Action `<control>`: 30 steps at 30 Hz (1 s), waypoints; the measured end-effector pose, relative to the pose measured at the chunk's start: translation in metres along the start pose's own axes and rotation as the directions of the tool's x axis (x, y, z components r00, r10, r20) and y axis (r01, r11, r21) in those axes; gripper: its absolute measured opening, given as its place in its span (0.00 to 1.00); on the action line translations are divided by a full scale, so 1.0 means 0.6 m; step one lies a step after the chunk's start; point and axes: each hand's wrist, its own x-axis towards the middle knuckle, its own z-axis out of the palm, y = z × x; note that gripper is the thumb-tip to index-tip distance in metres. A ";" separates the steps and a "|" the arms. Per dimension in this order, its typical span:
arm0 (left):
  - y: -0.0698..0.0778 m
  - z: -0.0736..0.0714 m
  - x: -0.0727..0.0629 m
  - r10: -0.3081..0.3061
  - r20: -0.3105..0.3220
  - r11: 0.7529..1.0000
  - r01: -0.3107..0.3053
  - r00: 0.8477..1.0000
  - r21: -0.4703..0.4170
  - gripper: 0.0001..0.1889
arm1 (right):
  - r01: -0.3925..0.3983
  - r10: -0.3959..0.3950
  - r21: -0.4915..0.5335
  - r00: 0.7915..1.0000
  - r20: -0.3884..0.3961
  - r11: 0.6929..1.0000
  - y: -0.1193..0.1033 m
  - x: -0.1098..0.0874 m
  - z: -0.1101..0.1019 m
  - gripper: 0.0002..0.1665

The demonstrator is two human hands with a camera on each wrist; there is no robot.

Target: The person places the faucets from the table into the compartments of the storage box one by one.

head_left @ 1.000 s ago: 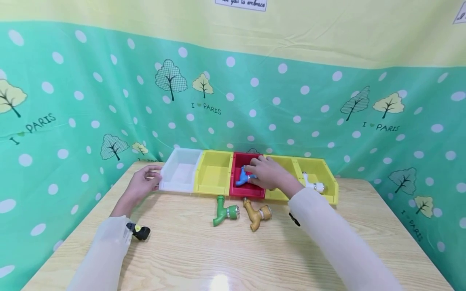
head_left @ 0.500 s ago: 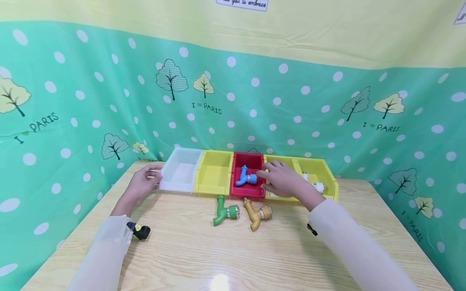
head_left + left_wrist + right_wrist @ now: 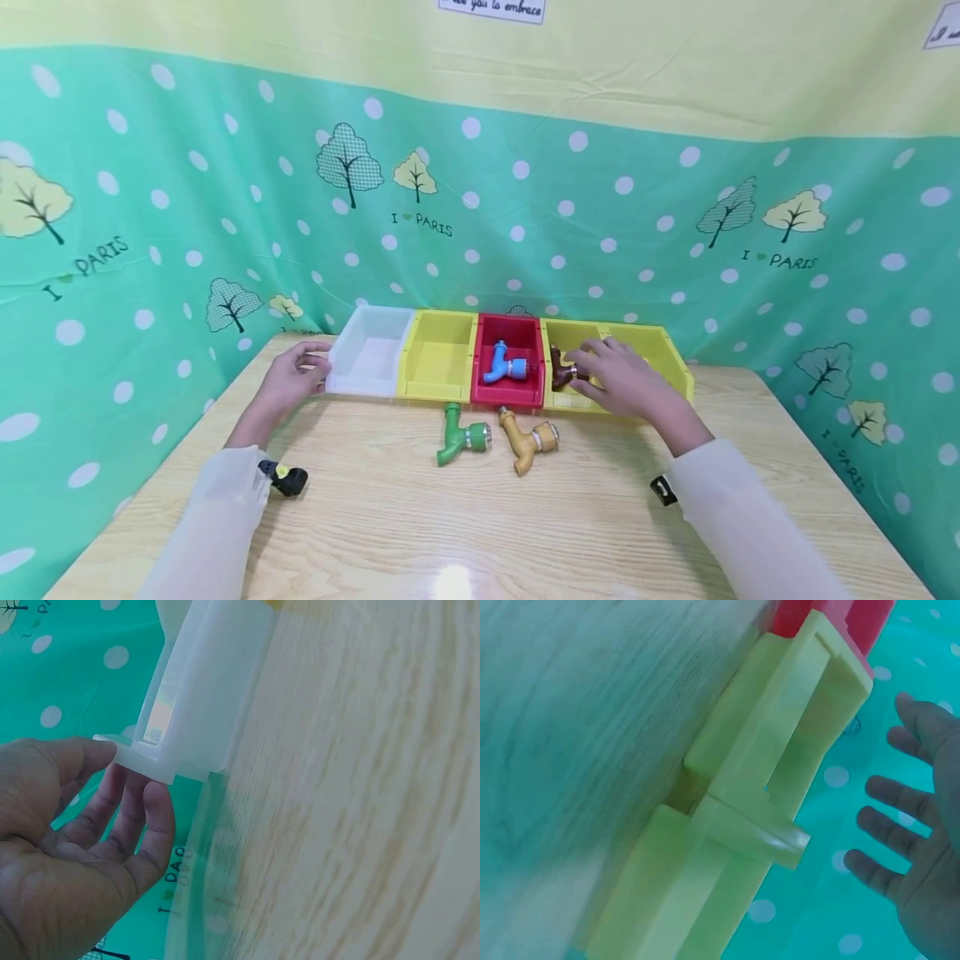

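My left hand [image 3: 294, 372] pinches the outer side of the white bin [image 3: 365, 387] at the row's left end. In the left wrist view, the thumb lies on the rim of that bin [image 3: 199, 727] and the fingers bend beneath it. Over the right-hand yellow bins, my right hand [image 3: 626, 379] hovers with fingers apart. Just left of its fingertips, a brown tap [image 3: 561, 371] lies in the yellow bin [image 3: 573, 333]. The right wrist view shows the spread fingers [image 3: 889, 836] holding nothing, above the yellow bins [image 3: 757, 750]. A blue tap [image 3: 498, 367] rests in the red bin [image 3: 487, 329].
A green tap [image 3: 453, 437] and an orange-brown tap [image 3: 521, 442] lie on the wooden table [image 3: 420, 533] in front of the bins. Another yellow bin [image 3: 438, 354] stands between white and red. The patterned curtain [image 3: 600, 200] hangs close behind the row.
My right hand has moved right, away from the blue tap, which stays in the red bin. The brown tap has come into view, and the white tap is now hidden. My left hand keeps its place.
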 end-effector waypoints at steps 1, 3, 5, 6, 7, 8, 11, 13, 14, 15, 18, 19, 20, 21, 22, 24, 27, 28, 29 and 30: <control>0.000 0.000 0.000 0.000 -0.001 1.000 0.000 1.000 -0.002 0.23 | -0.014 0.014 0.015 1.000 -0.005 1.000 0.003 -0.005 0.001 0.27; 0.001 0.000 0.001 0.002 -0.001 1.000 -0.002 1.000 -0.005 0.23 | -0.038 0.039 0.041 0.999 -0.014 0.998 0.009 -0.014 0.000 0.27; 0.002 0.000 0.001 0.006 0.003 1.000 -0.006 1.000 -0.009 0.23 | -0.060 0.061 0.068 0.998 -0.019 0.996 0.015 -0.022 -0.001 0.27; 0.002 0.000 0.000 0.009 0.006 1.000 -0.009 1.000 -0.010 0.23 | -0.070 0.072 0.082 0.997 -0.021 0.994 0.018 -0.026 -0.001 0.27; 0.003 0.000 0.000 0.010 0.006 1.000 -0.010 1.000 -0.011 0.23 | -0.079 0.081 0.092 0.996 -0.023 0.993 0.022 -0.030 -0.002 0.27; 0.003 -0.001 0.000 0.010 0.007 1.000 -0.010 1.000 -0.010 0.24 | -0.088 0.091 0.102 0.996 -0.023 0.991 0.025 -0.034 -0.002 0.28; 0.003 -0.001 0.000 0.004 0.008 1.000 -0.004 1.000 -0.007 0.24 | -0.122 0.126 0.138 0.992 -0.022 0.983 0.035 -0.047 -0.005 0.28; 0.002 -0.001 0.000 0.001 0.007 1.000 -0.001 1.000 -0.005 0.24 | -0.133 0.140 0.168 0.990 -0.028 0.977 0.043 -0.054 -0.006 0.29; 0.001 -0.002 0.000 -0.001 0.007 1.000 0.001 1.000 -0.004 0.24 | -0.142 0.150 0.183 0.988 -0.032 0.973 0.048 -0.058 -0.007 0.29; 0.000 -0.002 0.001 -0.002 0.007 1.000 0.002 1.000 -0.002 0.24 | -0.148 0.158 0.197 0.987 -0.038 0.969 0.052 -0.063 -0.008 0.29; -0.004 -0.002 0.003 -0.003 0.008 1.000 0.003 1.000 -0.001 0.24 | -0.159 0.176 0.235 0.983 -0.055 0.959 0.067 -0.074 -0.010 0.28; -0.005 -0.002 0.004 -0.004 0.009 1.000 0.004 1.000 -0.002 0.24 | -0.169 0.187 0.240 0.981 -0.055 0.956 0.071 -0.078 -0.011 0.27; -0.006 -0.002 0.004 -0.004 0.009 1.000 0.004 1.000 -0.002 0.24 | -0.178 0.196 0.249 0.979 -0.052 0.952 0.074 -0.081 -0.012 0.27; -0.006 -0.002 0.005 -0.004 0.010 1.000 0.004 1.000 -0.002 0.24 | -0.186 0.204 0.257 0.978 -0.046 0.948 0.078 -0.085 -0.013 0.27; -0.006 -0.002 0.005 -0.004 0.010 1.000 0.004 1.000 -0.005 0.24 | -0.196 0.213 0.266 0.976 -0.039 0.944 0.082 -0.087 -0.013 0.27; -0.006 -0.003 0.004 -0.001 0.010 1.000 0.001 1.000 -0.008 0.24 | -0.217 0.232 0.277 0.972 -0.022 0.936 0.089 -0.092 -0.013 0.28; -0.005 -0.003 0.003 0.005 0.008 1.000 -0.005 1.000 -0.008 0.24 | -0.255 0.267 0.299 0.964 0.002 0.919 0.099 -0.100 -0.013 0.29; -0.005 -0.003 0.002 0.007 0.007 1.000 -0.006 1.000 -0.009 0.24 | -0.267 0.278 0.305 0.960 0.006 0.914 0.102 -0.103 -0.013 0.30; -0.005 -0.002 0.002 0.004 0.004 1.000 -0.004 1.000 -0.009 0.24 | -0.279 0.290 0.311 0.957 0.009 0.909 0.106 -0.106 -0.013 0.30; -0.005 -0.002 0.002 0.004 0.003 1.000 -0.004 1.000 -0.008 0.24 | -0.290 0.302 0.316 0.953 0.011 0.903 0.109 -0.109 -0.013 0.31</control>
